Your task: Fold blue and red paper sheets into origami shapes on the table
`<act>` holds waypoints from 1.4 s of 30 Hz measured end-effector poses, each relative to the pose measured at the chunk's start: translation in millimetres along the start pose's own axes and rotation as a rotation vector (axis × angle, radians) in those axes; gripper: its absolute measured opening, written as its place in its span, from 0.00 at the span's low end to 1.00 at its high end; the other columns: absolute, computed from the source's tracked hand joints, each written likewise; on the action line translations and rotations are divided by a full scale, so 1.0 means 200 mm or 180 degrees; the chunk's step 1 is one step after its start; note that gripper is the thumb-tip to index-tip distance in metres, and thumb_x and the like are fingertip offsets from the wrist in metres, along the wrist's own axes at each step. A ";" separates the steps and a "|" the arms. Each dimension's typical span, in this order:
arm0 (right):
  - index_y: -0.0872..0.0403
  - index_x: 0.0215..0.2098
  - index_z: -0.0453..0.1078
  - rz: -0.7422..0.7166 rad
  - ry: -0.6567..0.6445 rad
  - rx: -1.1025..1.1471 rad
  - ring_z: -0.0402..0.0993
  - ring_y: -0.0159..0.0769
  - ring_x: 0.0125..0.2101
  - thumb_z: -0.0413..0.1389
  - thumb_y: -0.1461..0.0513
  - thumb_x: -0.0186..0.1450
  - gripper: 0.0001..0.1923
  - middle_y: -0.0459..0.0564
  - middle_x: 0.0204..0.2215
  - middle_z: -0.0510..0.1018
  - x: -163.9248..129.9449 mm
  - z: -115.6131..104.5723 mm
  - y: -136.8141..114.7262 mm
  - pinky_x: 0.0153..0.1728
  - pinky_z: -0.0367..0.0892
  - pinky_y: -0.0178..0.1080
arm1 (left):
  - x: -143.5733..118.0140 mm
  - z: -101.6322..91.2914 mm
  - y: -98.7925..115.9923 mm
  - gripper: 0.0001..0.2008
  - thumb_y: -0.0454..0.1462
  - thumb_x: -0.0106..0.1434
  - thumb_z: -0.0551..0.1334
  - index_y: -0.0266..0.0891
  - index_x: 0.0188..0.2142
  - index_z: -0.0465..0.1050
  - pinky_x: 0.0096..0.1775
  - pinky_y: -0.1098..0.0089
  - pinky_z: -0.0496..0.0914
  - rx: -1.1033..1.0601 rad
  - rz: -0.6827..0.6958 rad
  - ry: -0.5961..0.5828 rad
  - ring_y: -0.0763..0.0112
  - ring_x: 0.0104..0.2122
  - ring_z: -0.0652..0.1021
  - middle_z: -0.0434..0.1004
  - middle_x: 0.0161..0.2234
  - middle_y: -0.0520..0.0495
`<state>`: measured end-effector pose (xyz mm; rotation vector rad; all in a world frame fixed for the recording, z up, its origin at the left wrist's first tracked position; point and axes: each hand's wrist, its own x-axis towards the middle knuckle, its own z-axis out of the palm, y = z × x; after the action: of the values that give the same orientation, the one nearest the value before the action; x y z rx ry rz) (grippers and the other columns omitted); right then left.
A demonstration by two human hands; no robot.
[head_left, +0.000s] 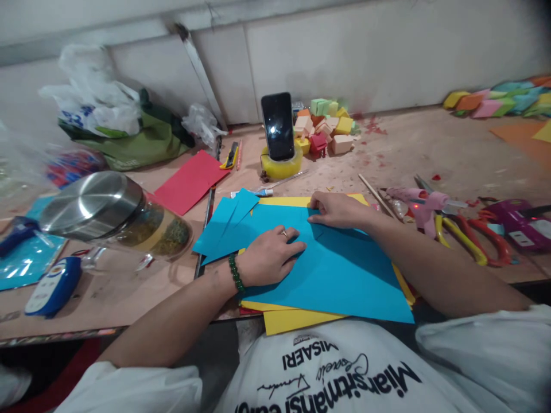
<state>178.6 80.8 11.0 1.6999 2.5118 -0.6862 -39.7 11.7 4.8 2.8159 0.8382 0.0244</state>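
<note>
A large blue paper sheet point(344, 275) lies on top of yellow sheets point(293, 320) at the table's near edge. My left hand point(271, 258), with a ring and a green bead bracelet, presses flat on the blue sheet's left part. My right hand point(338, 209) rests at the sheet's far edge, fingers pinching a small fold there. Smaller blue paper pieces point(228, 221) lie just left of my left hand.
A glass jar with a steel lid point(116, 215) lies at left. A phone point(278, 126) stands in a tape roll, coloured paper boxes point(327, 129) behind it. A red sheet point(189, 180), a pink glue gun point(419, 203), scissors point(469, 235) and a wooden stick point(376, 195) surround the work.
</note>
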 end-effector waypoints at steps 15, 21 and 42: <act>0.54 0.41 0.70 -0.0081 0.0058 0.0291 0.72 0.36 0.30 0.56 0.60 0.60 0.11 0.51 0.32 0.78 0.02 0.01 0.06 0.29 0.61 0.34 | -0.01 0.00 0.00 0.16 0.38 0.69 0.51 0.40 0.52 0.70 0.45 0.56 0.70 0.0183 0.0017 0.0021 0.57 0.44 0.72 0.69 0.55 0.37; 0.54 0.33 0.72 -0.0621 -0.0094 0.1259 0.70 0.33 0.27 0.54 0.56 0.60 0.11 0.47 0.27 0.77 0.03 0.01 0.12 0.28 0.63 0.34 | -0.01 0.01 0.00 0.16 0.38 0.70 0.50 0.39 0.52 0.70 0.45 0.55 0.70 0.0159 0.0049 0.0026 0.56 0.45 0.72 0.69 0.55 0.36; 0.53 0.32 0.73 -0.0371 -0.0075 0.0392 0.67 0.32 0.25 0.57 0.56 0.62 0.09 0.46 0.24 0.75 0.00 0.02 0.03 0.26 0.55 0.33 | 0.01 -0.01 0.00 0.18 0.38 0.69 0.50 0.38 0.55 0.68 0.42 0.57 0.69 0.0258 0.0058 -0.0168 0.58 0.41 0.72 0.61 0.64 0.38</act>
<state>182.9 80.2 5.0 1.5792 2.6199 -0.8816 -38.3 12.1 6.4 2.8858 0.8195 -0.0829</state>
